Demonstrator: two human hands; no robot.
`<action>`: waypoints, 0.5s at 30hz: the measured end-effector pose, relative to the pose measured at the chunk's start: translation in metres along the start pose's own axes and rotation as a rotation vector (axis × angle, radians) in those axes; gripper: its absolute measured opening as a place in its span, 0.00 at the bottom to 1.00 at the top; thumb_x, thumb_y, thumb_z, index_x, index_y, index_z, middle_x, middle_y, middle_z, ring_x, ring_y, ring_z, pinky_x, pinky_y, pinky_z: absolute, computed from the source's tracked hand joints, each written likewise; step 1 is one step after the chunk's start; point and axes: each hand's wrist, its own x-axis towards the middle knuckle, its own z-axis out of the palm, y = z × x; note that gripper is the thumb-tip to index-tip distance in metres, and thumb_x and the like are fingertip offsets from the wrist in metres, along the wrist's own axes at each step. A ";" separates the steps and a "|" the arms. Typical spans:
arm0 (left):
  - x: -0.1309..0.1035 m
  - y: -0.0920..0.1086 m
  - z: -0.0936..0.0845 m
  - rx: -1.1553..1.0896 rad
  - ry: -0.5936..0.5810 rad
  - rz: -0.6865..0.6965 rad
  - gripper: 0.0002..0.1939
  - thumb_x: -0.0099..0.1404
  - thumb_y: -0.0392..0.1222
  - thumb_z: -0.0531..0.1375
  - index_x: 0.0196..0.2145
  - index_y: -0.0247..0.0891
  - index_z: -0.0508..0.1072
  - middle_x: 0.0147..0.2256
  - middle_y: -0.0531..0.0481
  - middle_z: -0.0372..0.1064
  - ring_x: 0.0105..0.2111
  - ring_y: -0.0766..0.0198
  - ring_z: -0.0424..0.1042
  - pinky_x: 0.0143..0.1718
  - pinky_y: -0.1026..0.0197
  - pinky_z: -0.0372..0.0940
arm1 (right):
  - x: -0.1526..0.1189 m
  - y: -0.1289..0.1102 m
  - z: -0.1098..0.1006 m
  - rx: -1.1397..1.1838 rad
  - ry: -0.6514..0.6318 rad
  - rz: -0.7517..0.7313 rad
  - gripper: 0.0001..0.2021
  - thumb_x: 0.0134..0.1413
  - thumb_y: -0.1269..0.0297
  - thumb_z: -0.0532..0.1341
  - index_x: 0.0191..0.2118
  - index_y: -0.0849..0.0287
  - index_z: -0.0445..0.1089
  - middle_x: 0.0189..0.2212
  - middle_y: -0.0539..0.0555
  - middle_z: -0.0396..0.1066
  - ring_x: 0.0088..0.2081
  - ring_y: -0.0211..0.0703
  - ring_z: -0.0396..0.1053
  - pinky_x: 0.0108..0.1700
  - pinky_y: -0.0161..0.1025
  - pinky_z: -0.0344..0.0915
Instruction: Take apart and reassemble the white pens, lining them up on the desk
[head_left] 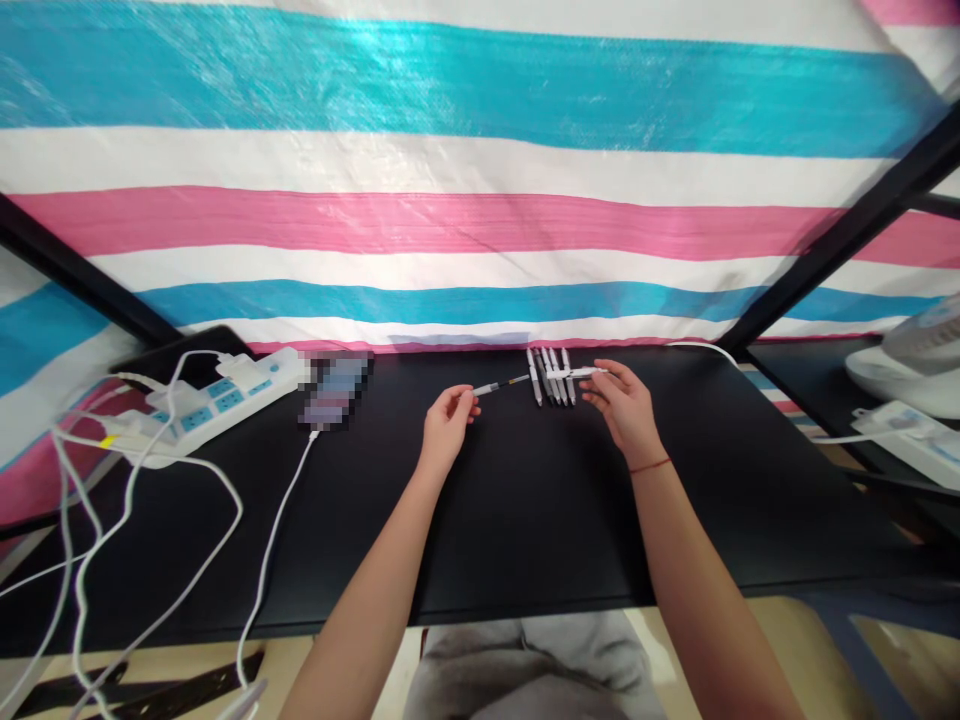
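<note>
My left hand [448, 422] pinches one end of a slim pen refill [493, 386], clear with a dark middle section. The refill's thin far end points right, toward a row of several white pens [535, 378] lying side by side on the black desk. From the other side, my right hand [624, 405] pinches a white pen barrel [571, 374] by its right end. The barrel is level and crosses in front of the row; I cannot tell whether it touches those pens. A gap separates the refill from the barrel.
On the left, a white power strip [251, 402] with plugs and loose white cables [238, 495] lies beside a pixelated phone-like object [336, 392] on a cable. A second power strip [919, 442] and a rounded white device [919, 350] stand at right. Striped sheeting [480, 225] hangs behind the desk [525, 530].
</note>
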 end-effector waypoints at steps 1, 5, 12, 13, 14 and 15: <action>0.000 -0.001 0.000 0.000 -0.002 0.002 0.22 0.56 0.55 0.63 0.40 0.34 0.73 0.32 0.47 0.72 0.29 0.65 0.73 0.29 0.64 0.66 | 0.001 0.000 -0.001 0.002 0.001 -0.002 0.16 0.39 0.60 0.72 0.38 0.55 0.73 0.30 0.49 0.74 0.32 0.37 0.74 0.32 0.32 0.71; 0.002 -0.005 0.000 0.007 -0.016 0.010 0.22 0.56 0.56 0.62 0.40 0.35 0.73 0.33 0.47 0.73 0.29 0.65 0.72 0.29 0.64 0.65 | 0.001 0.002 -0.002 -0.005 -0.009 0.002 0.16 0.40 0.59 0.71 0.39 0.55 0.73 0.34 0.51 0.76 0.33 0.38 0.75 0.33 0.34 0.73; 0.001 -0.005 0.000 0.022 -0.025 -0.004 0.22 0.56 0.56 0.63 0.39 0.35 0.73 0.32 0.48 0.72 0.27 0.66 0.71 0.28 0.65 0.64 | 0.000 0.001 0.001 0.016 0.003 0.011 0.18 0.38 0.59 0.72 0.37 0.56 0.71 0.33 0.51 0.77 0.31 0.38 0.75 0.32 0.33 0.73; 0.001 -0.005 0.001 0.022 -0.024 -0.008 0.22 0.55 0.56 0.63 0.39 0.35 0.73 0.32 0.48 0.72 0.27 0.67 0.71 0.28 0.65 0.64 | 0.000 0.001 0.001 0.017 0.005 0.013 0.17 0.38 0.59 0.72 0.36 0.56 0.70 0.32 0.51 0.77 0.31 0.38 0.75 0.32 0.33 0.73; 0.000 -0.004 0.001 0.022 -0.025 -0.009 0.22 0.55 0.56 0.63 0.39 0.36 0.73 0.32 0.48 0.72 0.27 0.67 0.71 0.28 0.65 0.64 | 0.000 0.001 0.001 0.017 0.004 0.016 0.17 0.37 0.59 0.72 0.36 0.56 0.70 0.32 0.51 0.77 0.31 0.39 0.75 0.32 0.33 0.73; 0.000 -0.003 0.001 0.021 -0.026 -0.009 0.22 0.55 0.56 0.63 0.39 0.36 0.73 0.32 0.48 0.72 0.27 0.67 0.71 0.29 0.65 0.64 | -0.001 0.001 0.001 0.017 -0.001 0.019 0.18 0.37 0.59 0.73 0.35 0.56 0.70 0.31 0.51 0.77 0.31 0.39 0.75 0.32 0.33 0.73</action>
